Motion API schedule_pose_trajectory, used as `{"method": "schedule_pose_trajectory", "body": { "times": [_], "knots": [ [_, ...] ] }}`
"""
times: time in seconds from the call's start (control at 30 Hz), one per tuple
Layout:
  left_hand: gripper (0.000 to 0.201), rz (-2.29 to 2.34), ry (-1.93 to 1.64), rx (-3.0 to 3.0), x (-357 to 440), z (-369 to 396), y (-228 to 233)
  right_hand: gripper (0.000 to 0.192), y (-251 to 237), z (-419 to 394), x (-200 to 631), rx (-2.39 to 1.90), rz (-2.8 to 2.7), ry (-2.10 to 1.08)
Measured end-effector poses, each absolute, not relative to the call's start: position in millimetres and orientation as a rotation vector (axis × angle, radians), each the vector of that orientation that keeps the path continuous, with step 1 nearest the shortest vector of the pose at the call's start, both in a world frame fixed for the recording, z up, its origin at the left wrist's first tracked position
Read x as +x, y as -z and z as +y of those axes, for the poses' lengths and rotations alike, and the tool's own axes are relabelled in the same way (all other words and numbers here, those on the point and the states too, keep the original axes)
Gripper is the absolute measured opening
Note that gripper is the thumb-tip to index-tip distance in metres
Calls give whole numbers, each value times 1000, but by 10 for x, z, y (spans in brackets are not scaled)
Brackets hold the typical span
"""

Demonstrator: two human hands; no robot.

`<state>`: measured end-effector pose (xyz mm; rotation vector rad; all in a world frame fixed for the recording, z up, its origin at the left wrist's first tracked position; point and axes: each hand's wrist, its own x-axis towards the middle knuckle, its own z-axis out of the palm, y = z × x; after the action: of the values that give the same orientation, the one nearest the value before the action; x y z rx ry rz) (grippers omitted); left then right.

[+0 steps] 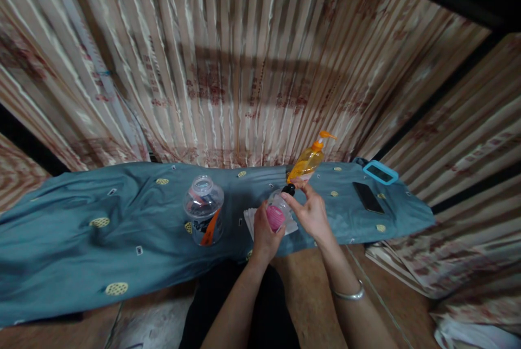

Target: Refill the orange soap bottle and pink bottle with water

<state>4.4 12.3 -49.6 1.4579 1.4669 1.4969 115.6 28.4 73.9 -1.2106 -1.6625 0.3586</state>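
A small clear bottle with a pink label (275, 217) and a black top (289, 189) is held tilted over the cloth. My left hand (266, 236) is wrapped round its body. The fingers and thumb of my right hand (312, 209) pinch the black top. Whether the top is screwed on or loose, I cannot tell. White folded paper (249, 219) lies beneath the bottle, partly hidden by my hands. Just behind stands an orange pump bottle (307, 163) of yellow liquid, its base hidden near my right fingers.
To the left stands a clear plastic jar (203, 205) with an orange stripe. On the right lie a dark phone (368, 197) and a blue-framed device (381, 172). Teal patterned cloth (154, 229) covers the long surface, with a pleated curtain (244, 67) right behind it.
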Motion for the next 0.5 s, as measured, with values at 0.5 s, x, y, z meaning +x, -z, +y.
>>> {"method": "schedule_pose_trajectory", "body": {
  "times": [0.5],
  "knots": [
    [79, 1468, -1496, 1468, 42, 108, 485, 44, -756, 282, 1124, -1257, -1678, -305]
  ]
}}
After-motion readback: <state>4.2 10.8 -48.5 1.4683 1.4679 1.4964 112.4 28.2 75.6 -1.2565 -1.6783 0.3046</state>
